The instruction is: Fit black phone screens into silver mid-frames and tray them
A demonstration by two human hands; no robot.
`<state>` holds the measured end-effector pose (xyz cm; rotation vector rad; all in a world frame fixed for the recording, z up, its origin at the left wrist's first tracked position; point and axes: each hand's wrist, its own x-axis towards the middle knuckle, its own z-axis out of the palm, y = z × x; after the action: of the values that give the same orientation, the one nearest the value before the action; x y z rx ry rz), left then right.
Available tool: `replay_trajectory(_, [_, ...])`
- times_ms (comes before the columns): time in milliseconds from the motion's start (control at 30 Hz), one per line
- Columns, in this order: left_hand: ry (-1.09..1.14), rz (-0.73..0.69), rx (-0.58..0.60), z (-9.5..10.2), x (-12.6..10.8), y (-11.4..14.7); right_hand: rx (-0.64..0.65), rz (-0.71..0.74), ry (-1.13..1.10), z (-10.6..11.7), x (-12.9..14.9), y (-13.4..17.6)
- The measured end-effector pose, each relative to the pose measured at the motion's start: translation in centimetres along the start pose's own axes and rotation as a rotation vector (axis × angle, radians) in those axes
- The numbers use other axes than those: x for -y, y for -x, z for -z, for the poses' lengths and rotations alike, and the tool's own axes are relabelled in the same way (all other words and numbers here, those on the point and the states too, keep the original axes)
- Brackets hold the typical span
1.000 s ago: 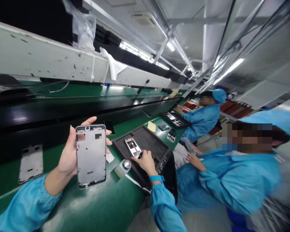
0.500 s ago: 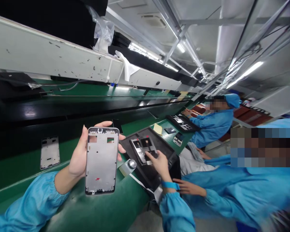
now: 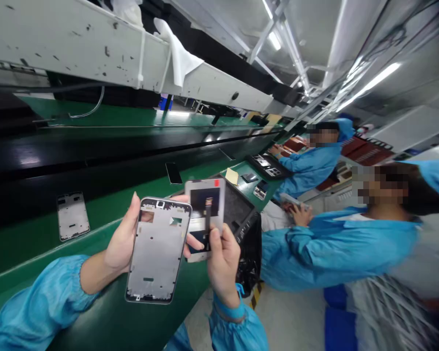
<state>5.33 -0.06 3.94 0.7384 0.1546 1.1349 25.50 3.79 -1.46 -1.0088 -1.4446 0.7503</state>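
Note:
My left hand [image 3: 121, 241] is closed around the edges of a grey metal phone frame [image 3: 157, 258], held upright with its small cut-outs at the top. Just right of it, my right hand [image 3: 225, 261] pinches a phone screen panel [image 3: 215, 204] by its lower right edge. The panel's back faces me, with a dark flex cable and a red tab at the top. The frame and my left fingers overlap the panel's left side in view; whether they touch it, I cannot tell. Behind the panel lies a black tray [image 3: 239, 209], partly hidden.
Another metal phone frame [image 3: 73, 217] lies on the dark belt at left, and a dark phone panel [image 3: 173, 173] lies farther back. A yellow paper pad [image 3: 231, 176] is beyond the tray. Two co-workers in blue, the nearer a person [image 3: 314, 253], sit at right. A black bag [image 3: 250, 263] hangs below the tray.
My right hand has lifted a screen panel from the tray and brought it left beside the frame. The camera view has shifted. The nearer co-worker's hands now hold a light-coloured object.

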Motion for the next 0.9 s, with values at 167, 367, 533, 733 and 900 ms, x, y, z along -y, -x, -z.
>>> replay_trajectory(167, [-0.166,0.045,-0.055,0.7,1.2,-0.6,0.020,0.109,-0.097,-1.4,0.6,-0.2])
replay_trajectory(367, [-0.792,-0.085,-0.128,1.8,2.4,-0.4,0.212,0.213,-0.145,-0.8,2.7,-1.9])
replay_trajectory(533, [-1.288,-0.255,-0.075,3.1,3.1,0.1,0.099,0.107,-0.391,-2.4,3.4,-2.0])
replay_trajectory(733, [-1.532,-0.292,-0.036,3.1,3.7,0.4,-0.038,0.139,-0.467,-3.4,3.1,-3.2])
replay_trajectory(900, [-1.522,-0.307,0.004,4.3,2.4,-0.5,-0.090,0.203,-0.302,-2.3,3.2,-4.4])
